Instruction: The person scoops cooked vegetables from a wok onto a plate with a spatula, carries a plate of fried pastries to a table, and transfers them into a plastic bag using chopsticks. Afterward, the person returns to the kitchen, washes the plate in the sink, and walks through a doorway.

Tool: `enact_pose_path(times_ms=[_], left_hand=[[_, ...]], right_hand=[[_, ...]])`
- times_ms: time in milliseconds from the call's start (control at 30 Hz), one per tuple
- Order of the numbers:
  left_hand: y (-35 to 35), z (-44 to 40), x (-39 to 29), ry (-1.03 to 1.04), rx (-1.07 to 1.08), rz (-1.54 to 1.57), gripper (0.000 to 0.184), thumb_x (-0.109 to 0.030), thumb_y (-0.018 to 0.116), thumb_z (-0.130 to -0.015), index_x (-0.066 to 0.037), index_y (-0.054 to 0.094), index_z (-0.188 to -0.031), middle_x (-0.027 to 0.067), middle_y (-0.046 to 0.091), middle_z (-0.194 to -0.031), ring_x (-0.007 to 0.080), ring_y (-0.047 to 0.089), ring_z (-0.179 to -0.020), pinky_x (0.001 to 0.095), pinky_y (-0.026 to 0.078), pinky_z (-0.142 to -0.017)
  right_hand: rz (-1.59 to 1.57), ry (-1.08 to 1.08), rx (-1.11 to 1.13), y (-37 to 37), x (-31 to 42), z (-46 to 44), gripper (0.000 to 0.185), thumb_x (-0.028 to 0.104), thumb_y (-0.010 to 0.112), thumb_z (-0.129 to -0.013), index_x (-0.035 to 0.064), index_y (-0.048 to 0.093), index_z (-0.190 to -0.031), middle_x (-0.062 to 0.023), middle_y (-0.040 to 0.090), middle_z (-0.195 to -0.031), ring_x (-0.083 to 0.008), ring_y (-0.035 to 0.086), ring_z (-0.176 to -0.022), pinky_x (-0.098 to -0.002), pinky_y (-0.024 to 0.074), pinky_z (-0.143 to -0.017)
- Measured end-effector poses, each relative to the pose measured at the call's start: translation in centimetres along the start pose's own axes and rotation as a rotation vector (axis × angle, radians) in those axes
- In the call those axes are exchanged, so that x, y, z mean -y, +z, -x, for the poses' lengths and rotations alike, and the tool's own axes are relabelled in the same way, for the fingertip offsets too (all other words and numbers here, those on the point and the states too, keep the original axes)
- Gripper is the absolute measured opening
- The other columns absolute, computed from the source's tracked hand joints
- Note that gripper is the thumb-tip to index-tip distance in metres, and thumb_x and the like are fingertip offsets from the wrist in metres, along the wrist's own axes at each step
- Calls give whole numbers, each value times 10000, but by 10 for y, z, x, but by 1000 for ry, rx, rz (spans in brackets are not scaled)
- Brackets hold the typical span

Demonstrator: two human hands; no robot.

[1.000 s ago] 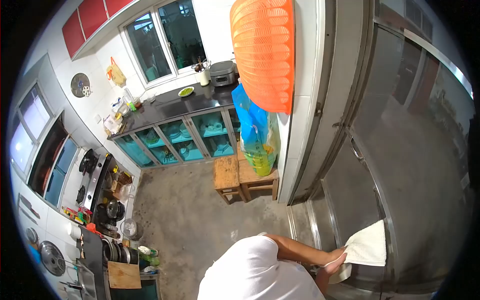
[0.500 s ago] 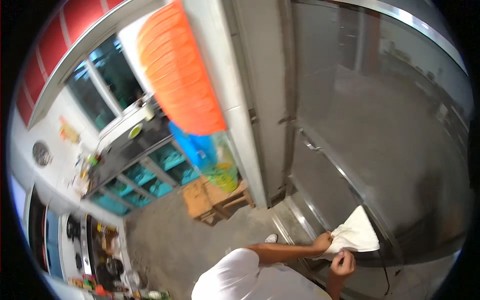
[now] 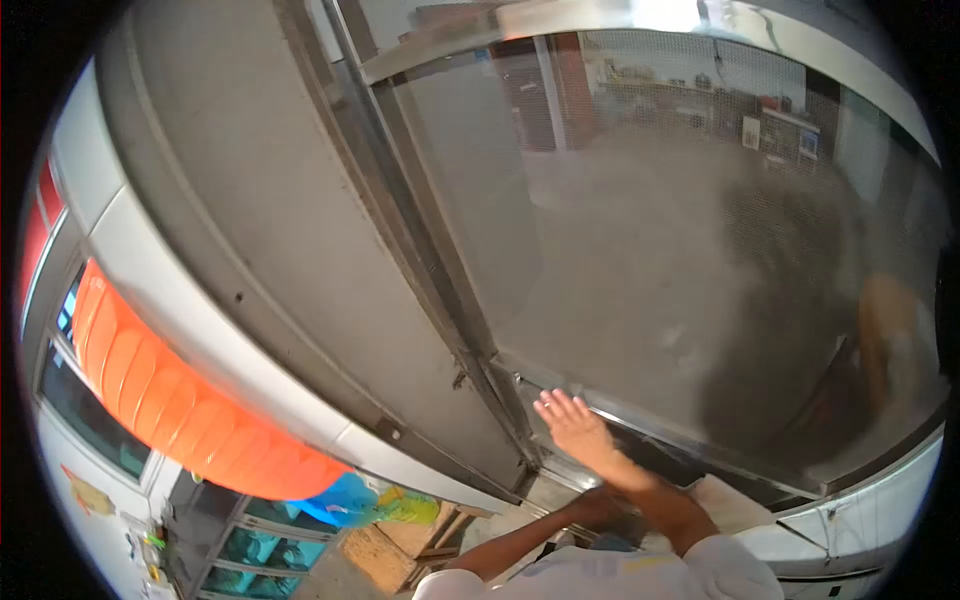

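My right hand (image 3: 577, 430) reaches forward with its fingers stretched out, beside the metal handle bar (image 3: 635, 428) of a screen door (image 3: 650, 270). Whether it touches the door I cannot tell. Low down, partly behind my right forearm, is my left hand (image 3: 598, 508); its fingers are hidden and dim. A pale cloth (image 3: 738, 508) shows just right of my right forearm, against the bottom of the door. What holds the cloth, if anything, is out of sight.
A grey door frame (image 3: 400, 230) and panel stand left of the mesh. Farther left hang an orange ribbed plastic thing (image 3: 190, 410) and a blue bag (image 3: 342, 502) above a wooden stool (image 3: 380, 558). Cabinets with teal shelves (image 3: 265, 548) stand behind.
My view has turned right and up toward the door. My right hand has moved from beside the cloth to near the handle bar and opened. My left hand, earlier gripping the cloth, is now mostly hidden.
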State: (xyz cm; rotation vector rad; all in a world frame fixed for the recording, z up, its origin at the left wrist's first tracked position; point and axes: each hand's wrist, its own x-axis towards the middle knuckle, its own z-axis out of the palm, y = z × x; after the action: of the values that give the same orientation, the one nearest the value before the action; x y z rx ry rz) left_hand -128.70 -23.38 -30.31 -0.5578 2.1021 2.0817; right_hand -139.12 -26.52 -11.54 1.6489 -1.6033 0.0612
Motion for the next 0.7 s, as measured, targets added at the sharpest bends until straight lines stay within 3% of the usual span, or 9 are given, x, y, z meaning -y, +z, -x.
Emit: enact_pose_path(times_ms=[100,267,400,500,567,600,633,667,700], left_hand=[[-77,15,5,173,-252,-165,240,-107,625,-809,-28,639,-1035,89,679,-920,182,622,-802,285,483,-726],[-152,22,-80,152,-525,400,270,-116,611,-889,21,582,-1120,108,641,-1028,156,600,-895,284,488,-802],[-203,-17,-131,414,-823,159,298,-154,599,-912,10,557,-1157,83,618,-1076,164,593,-955,284,475,-843],[-241,-25,-200,527,-1180,-242,330,-136,612,-891,4,543,-1181,116,581,-1154,215,562,-1059,325,450,-908],[-268,-26,-242,489,-1419,-390,366,-96,612,-863,0,523,-1204,148,522,-1235,247,510,-1146,352,405,-972],[-282,-31,-252,501,-1547,-321,377,-100,610,-855,-3,521,-1208,159,513,-1251,280,478,-1179,370,364,-1001],[-307,-36,-265,520,-1671,-258,388,-103,607,-846,-7,520,-1211,171,505,-1268,312,447,-1212,388,324,-1030],[-321,-40,-269,549,-1789,-275,385,-90,600,-844,-9,516,-1210,165,495,-1275,308,439,-1216,393,316,-1032],[-334,-43,-274,566,-1902,-250,376,-83,603,-841,-3,517,-1198,165,494,-1267,311,446,-1205,401,316,-1029]], right_hand=[[-77,118,199,26,-39,-14,666,225,481,-860,97,236,-1466,-80,244,-1521,-242,211,-1408,-449,46,-1149],[-405,570,174,70,-107,-40,733,216,602,-782,31,301,-1424,-130,272,-1493,-275,202,-1404,-476,87,-1146],[-391,445,111,144,-123,-70,619,193,634,-763,24,441,-1327,-145,314,-1464,-298,237,-1383,-537,104,-1128],[-506,275,400,236,-130,-106,517,249,600,-795,64,518,-1271,-136,370,-1435,-293,289,-1360,-547,106,-1124],[-315,159,653,332,-143,-99,456,337,571,-809,111,594,-1204,-129,442,-1386,-280,349,-1330,-541,110,-1123],[-252,110,668,422,-150,-63,408,379,549,-814,139,648,-1128,-129,525,-1302,-266,416,-1286,-540,110,-1120],[-209,145,737,439,-166,-60,381,378,547,-818,142,669,-1092,-130,585,-1225,-270,469,-1240,-537,128,-1117],[-180,97,1148,557,-181,-9,313,276,570,-837,106,668,-1081,-123,594,-1217,-293,549,-1129,-464,381,-959],[-172,88,1227,545,-201,1,326,286,561,-844,111,654,-1103,-123,581,-1232,-305,539,-1138,-486,380,-951]])
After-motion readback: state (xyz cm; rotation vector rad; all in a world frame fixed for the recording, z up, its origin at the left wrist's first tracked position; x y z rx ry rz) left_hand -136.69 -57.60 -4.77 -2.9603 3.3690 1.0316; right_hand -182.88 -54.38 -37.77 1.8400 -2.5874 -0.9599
